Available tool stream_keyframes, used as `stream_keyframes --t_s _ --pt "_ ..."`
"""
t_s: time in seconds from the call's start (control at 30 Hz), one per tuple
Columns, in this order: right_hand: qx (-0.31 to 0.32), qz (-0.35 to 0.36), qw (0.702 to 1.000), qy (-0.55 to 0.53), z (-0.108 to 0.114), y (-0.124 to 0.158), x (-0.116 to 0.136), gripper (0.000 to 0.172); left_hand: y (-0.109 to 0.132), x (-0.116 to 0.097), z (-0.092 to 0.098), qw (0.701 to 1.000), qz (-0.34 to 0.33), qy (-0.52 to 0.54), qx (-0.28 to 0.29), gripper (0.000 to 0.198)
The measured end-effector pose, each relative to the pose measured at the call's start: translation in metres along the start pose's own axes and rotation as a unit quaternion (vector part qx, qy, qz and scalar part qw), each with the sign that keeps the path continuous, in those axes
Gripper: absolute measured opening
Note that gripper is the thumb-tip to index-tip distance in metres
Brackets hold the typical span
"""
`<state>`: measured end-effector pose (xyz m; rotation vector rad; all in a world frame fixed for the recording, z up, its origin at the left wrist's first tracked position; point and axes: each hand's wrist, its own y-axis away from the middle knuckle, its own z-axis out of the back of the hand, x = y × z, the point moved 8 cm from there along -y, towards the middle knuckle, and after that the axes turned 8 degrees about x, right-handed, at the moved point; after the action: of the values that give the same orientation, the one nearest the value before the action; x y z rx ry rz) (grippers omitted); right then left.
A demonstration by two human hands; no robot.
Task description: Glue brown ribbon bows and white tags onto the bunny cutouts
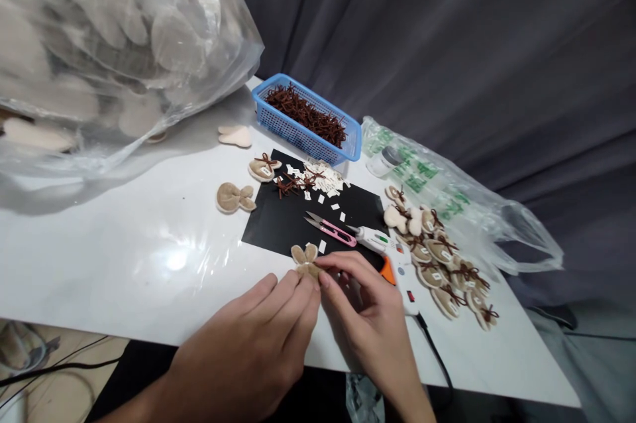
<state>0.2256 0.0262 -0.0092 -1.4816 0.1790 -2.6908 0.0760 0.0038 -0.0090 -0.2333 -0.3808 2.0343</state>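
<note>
table (134, 270), white and glossy, beneath hands (258, 337), dark curtain (437, 58) behind

Left hand (253, 337) bare: broad, smooth back, long slim fingers, softly rounded knuckles. Right hand (372, 303) bare too: same slender build, long forefinger, narrow thumb. Fingernails too small to make out clearly. Left forearm (144, 403) bare up to lower edge of view; right forearm (412, 400) likewise, slim near wrist. Plain black fabric (134, 373) low in view, possibly clothing over lap; too dark to tell garment or cut.
</note>
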Motion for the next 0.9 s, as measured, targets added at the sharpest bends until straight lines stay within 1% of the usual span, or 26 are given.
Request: stream_keyframes --t_s 0.13,0.4,0.57,0.77,0.83,0.9 --pt "-0.004 -0.009 1.000 0.001 0.001 0.001 -0.003 0.010 0.000 0.001 0.000 1.000 -0.001 -0.004 -0.007 0.046" --pt "0.009 0.005 1.000 -0.006 -0.002 0.000 -0.001 0.015 0.000 0.001 0.003 1.000 -0.006 -0.007 -0.010 0.047" --pt "-0.011 -0.018 1.000 -0.014 0.001 0.001 -0.007 0.010 -0.001 0.001 0.003 1.000 -0.005 -0.012 -0.012 0.047" --pt "0.010 -0.005 1.000 -0.023 -0.004 -0.001 -0.004 0.011 -0.001 0.002 0.002 1.000 -0.002 -0.013 -0.011 0.046" --pt "0.007 0.003 1.000 -0.024 -0.002 -0.002 -0.002 0.011 0.000 0.002 0.002 1.000 0.000 -0.012 -0.013 0.046" --pt "-0.010 0.009 1.000 -0.003 0.007 -0.005 0.001 0.010 0.000 0.002 0.003 1.000 0.002 -0.015 -0.018 0.047"
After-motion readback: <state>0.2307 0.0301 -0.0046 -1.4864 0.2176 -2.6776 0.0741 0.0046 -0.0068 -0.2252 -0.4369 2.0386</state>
